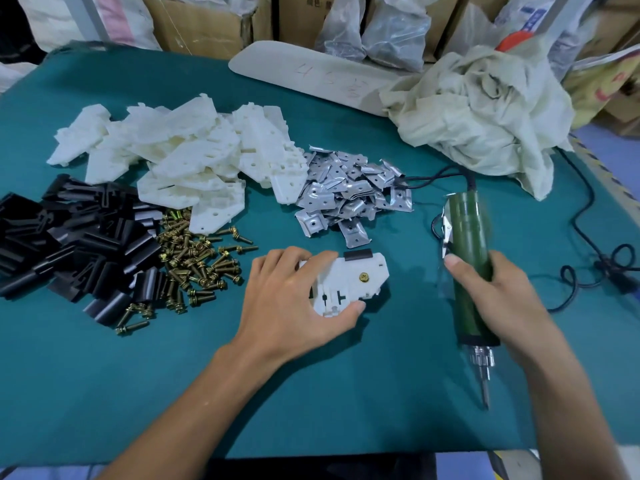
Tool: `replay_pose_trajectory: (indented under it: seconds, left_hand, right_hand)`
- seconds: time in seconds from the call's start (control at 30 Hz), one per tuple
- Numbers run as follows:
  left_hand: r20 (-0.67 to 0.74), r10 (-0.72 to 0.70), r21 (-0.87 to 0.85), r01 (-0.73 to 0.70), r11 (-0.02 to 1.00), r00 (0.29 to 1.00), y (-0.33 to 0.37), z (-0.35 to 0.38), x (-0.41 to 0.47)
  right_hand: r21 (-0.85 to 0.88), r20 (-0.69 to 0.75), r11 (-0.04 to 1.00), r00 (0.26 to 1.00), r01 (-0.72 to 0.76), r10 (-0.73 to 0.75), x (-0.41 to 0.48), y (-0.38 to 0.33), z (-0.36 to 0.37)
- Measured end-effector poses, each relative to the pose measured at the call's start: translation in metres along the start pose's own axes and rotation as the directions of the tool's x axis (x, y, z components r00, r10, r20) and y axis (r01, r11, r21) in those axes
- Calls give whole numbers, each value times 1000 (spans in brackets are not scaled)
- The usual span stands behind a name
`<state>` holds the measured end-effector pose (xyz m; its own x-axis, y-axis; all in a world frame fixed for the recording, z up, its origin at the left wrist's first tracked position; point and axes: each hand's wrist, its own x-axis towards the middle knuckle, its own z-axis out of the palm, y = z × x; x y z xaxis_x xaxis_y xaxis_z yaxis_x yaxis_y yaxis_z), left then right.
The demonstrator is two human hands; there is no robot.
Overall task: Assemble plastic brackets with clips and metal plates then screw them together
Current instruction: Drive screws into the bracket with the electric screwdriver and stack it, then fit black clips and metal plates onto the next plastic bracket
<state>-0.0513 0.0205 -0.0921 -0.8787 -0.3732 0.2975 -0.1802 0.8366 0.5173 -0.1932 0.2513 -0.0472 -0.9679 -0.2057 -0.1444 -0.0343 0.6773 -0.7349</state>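
Note:
My left hand [287, 299] grips a white plastic bracket [349, 278] on the green table, thumb at its near edge, fingers over its left end. A black clip [358, 254] sits on the bracket's far edge and a brass screw [364, 277] stands in it. My right hand [502, 296] holds a green electric screwdriver [471, 258], lying with its bit [485, 389] toward me, right of the bracket. Piles lie behind: white brackets [187, 161], metal plates [349, 192], black clips [69, 244], brass screws [190, 268].
The screwdriver's black cable [588, 237] loops over the table's right side. A crumpled cream cloth bag [485, 109] and a pale board [311, 74] lie at the back. Cardboard boxes and plastic bags stand behind the table [311, 393].

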Motion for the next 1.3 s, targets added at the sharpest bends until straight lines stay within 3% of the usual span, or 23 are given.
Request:
replay_pose_trajectory:
  seconds: [0.17, 0.3, 0.37, 0.43, 0.47, 0.53, 0.6, 0.67, 0.73, 0.9, 1.0, 1.1, 1.17, 1.3]
  left_hand:
    - [0, -24, -37, 24, 999, 1000, -2, 1, -1]
    - [0, -43, -85, 43, 995, 999, -3, 0, -1]
    - [37, -84, -206, 90, 974, 996, -2, -1, 0]
    - [76, -157, -411, 174, 895, 985, 4, -2, 3]
    - [94, -197, -505, 217, 835, 976, 9, -2, 5]
    - [158, -252, -644, 293, 707, 955, 20, -1, 9]
    - [263, -216, -714, 340, 612, 940, 32, -1, 13]
    - [310, -99, -751, 308, 584, 945, 42, -3, 13]
    - [299, 1, -775, 243, 583, 954, 45, -7, 12]
    - [225, -128, -707, 253, 661, 966, 23, 4, 18]
    - [203, -219, -660, 299, 689, 954, 11, 15, 19]
    - [186, -213, -629, 283, 724, 959, 4, 23, 16]
    - [172, -201, -609, 264, 748, 964, 1, 24, 15]
    - [170, -207, -596, 268, 757, 963, -3, 24, 13]
  right_hand:
    - [-302, -10, 953, 1000, 1, -4, 6, 6, 6]
    - [-399, -94, 917, 995, -21, -18, -2, 2, 3]
    - [-308, -173, 946, 972, 100, -159, -18, -7, 3]
    - [-24, -59, 943, 942, 331, -332, -43, -24, 12]
    - [133, 80, 921, 922, 367, -379, -57, -32, 20]
    - [279, 320, 900, 851, 335, -416, -76, -42, 42]
    - [408, 293, 861, 849, 304, -439, -81, -46, 59]
    - [525, 108, 809, 922, 265, -372, -73, -48, 62]
    - [530, -62, 809, 963, 254, -262, -62, -48, 52]
    - [482, -311, 846, 947, 226, -76, -14, -27, -10]
    - [696, -337, 706, 929, 134, 156, 44, -2, -41]
    - [755, -340, 646, 909, 110, 243, 91, 25, -52]
    - [745, -371, 659, 884, 100, 285, 111, 41, -55]
    - [608, -501, 789, 813, 88, 296, 123, 65, -60]
